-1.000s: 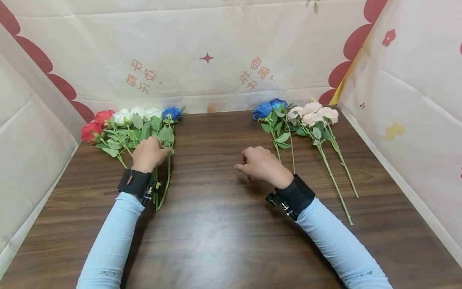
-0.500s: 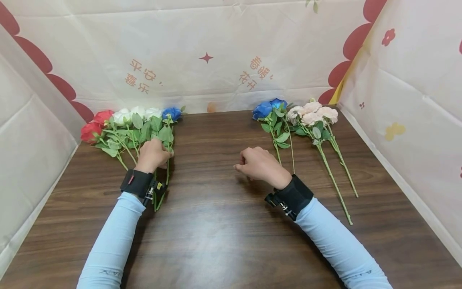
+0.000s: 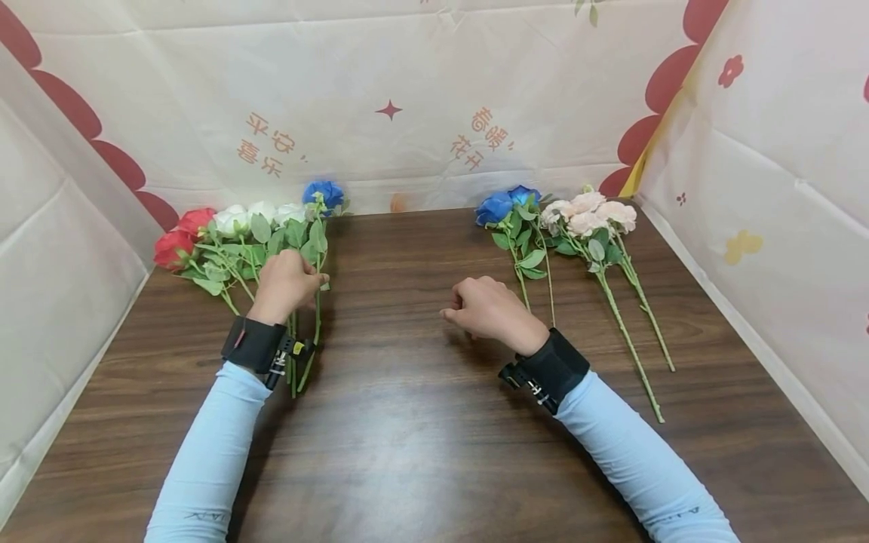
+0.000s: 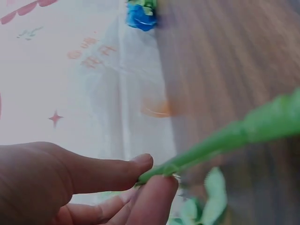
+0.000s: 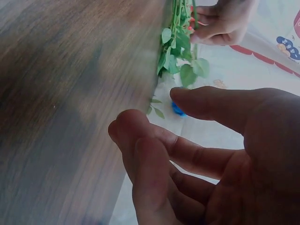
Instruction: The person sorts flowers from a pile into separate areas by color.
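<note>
At the left, my left hand (image 3: 288,280) pinches the green stem (image 4: 215,143) of a blue rose (image 3: 323,196) between thumb and fingertips. That rose's head is raised a little above the neighbouring blooms. White roses (image 3: 231,220) and red roses (image 3: 173,247) lie beside it, their leaves partly behind the hand. My right hand (image 3: 492,309) hovers over the table with loosely curled fingers and a gap between thumb and fingertips, holding nothing. Nearest to it lie other blue roses (image 3: 494,207), whose lower stems pass behind the hand and wrist.
Pale pink flowers (image 3: 589,215) with long stems lie at the right back of the brown wooden table (image 3: 394,422). A printed white cloth (image 3: 380,68) stands behind the table and along both sides.
My left hand has shifted slightly, and the blue rose it pinches has risen, its head now higher against the back cloth. My right hand has stayed nearly still.
</note>
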{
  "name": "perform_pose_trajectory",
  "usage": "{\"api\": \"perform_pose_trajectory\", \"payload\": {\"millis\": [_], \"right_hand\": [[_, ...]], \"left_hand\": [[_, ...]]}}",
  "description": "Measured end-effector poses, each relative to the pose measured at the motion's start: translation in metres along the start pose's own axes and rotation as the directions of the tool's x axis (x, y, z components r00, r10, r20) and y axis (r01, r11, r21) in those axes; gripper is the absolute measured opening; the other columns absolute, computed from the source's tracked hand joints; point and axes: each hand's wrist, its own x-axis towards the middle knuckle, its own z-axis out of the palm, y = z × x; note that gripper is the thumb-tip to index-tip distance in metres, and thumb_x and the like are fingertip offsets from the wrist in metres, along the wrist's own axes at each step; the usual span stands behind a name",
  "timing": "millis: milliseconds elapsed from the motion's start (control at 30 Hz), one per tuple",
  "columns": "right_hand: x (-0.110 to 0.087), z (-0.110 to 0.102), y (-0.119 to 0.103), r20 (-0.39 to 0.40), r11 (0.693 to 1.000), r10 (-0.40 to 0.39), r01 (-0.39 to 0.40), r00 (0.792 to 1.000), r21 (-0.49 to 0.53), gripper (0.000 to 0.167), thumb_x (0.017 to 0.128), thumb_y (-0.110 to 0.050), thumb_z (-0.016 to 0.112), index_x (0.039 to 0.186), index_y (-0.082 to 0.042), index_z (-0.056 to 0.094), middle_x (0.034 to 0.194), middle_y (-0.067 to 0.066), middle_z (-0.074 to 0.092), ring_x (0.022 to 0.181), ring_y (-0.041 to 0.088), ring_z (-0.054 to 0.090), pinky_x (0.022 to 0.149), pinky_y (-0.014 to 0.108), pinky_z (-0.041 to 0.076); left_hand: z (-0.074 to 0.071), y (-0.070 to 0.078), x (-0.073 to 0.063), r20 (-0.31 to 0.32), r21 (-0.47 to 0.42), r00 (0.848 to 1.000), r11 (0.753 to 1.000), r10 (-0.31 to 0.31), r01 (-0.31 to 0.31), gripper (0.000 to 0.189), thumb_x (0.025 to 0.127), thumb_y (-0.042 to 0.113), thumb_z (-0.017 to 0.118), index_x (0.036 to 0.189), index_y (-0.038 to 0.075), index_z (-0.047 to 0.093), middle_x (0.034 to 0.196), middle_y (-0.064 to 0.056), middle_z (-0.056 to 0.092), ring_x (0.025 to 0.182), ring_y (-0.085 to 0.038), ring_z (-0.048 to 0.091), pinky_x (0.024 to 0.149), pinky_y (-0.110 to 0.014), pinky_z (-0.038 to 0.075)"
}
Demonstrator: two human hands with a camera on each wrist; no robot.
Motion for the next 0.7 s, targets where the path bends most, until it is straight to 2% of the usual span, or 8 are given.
{"api": "perform_pose_trajectory", "payload": {"millis": [100, 167, 367, 467, 700], "right_hand": [[0.000, -0.002, 0.000, 0.000, 1.000, 0.006, -0.006, 1.000, -0.002, 0.032, 0.101, -0.037, 0.066, 0.078, -0.015, 0.068, 0.057, 0.003, 0.068, 0.051, 0.016, 0.063, 0.053, 0.029, 0.043], [-0.001, -0.003, 0.000, -0.001, 1.000, 0.007, -0.007, 1.000, -0.002, 0.032, 0.101, -0.037, 0.066, 0.080, -0.014, 0.069, 0.057, 0.004, 0.068, 0.051, 0.017, 0.063, 0.053, 0.028, 0.043], [-0.001, -0.005, 0.001, -0.012, 1.000, 0.001, -0.001, 1.000, 0.007, 0.032, 0.102, -0.036, 0.066, 0.080, -0.013, 0.070, 0.053, 0.000, 0.064, 0.051, 0.018, 0.062, 0.053, 0.029, 0.042], [0.000, -0.005, 0.001, -0.017, 1.000, 0.001, -0.001, 1.000, 0.011, 0.033, 0.102, -0.036, 0.066, 0.078, -0.014, 0.068, 0.053, 0.001, 0.064, 0.051, 0.018, 0.062, 0.053, 0.029, 0.042], [0.000, -0.005, 0.001, -0.012, 0.999, -0.007, 0.008, 1.000, 0.042, 0.033, 0.102, -0.035, 0.065, 0.080, -0.012, 0.068, 0.061, 0.007, 0.071, 0.051, 0.017, 0.064, 0.052, 0.028, 0.043]], "left_hand": [[-0.007, 0.007, -0.004, -0.046, -0.018, 0.999, 0.999, 0.029, -0.030, 0.047, 0.097, 0.023, 0.071, 0.052, 0.010, 0.065, 0.061, -0.013, 0.073, 0.057, -0.025, 0.072, 0.064, -0.034, 0.045], [-0.011, 0.010, -0.007, -0.069, -0.027, 0.997, 0.999, 0.044, -0.046, 0.042, 0.097, 0.022, 0.070, 0.058, 0.009, 0.071, 0.060, -0.011, 0.073, 0.056, -0.023, 0.072, 0.068, -0.035, 0.047], [-0.015, 0.018, -0.012, -0.121, -0.038, 0.990, 0.996, 0.070, -0.075, 0.036, 0.097, 0.021, 0.070, 0.064, 0.009, 0.075, 0.059, -0.009, 0.073, 0.053, -0.018, 0.069, 0.068, -0.035, 0.045], [-0.012, 0.021, -0.011, -0.109, -0.056, 0.991, 0.995, 0.073, -0.079, 0.028, 0.097, 0.021, 0.071, 0.073, 0.008, 0.078, 0.064, -0.010, 0.075, 0.054, -0.020, 0.072, 0.065, -0.035, 0.046], [0.004, 0.034, -0.009, -0.008, -0.102, 0.999, 0.993, 0.054, -0.054, 0.024, 0.098, 0.023, 0.071, 0.096, 0.001, 0.079, 0.088, -0.017, 0.079, 0.064, -0.028, 0.077, 0.069, -0.036, 0.053]]}}
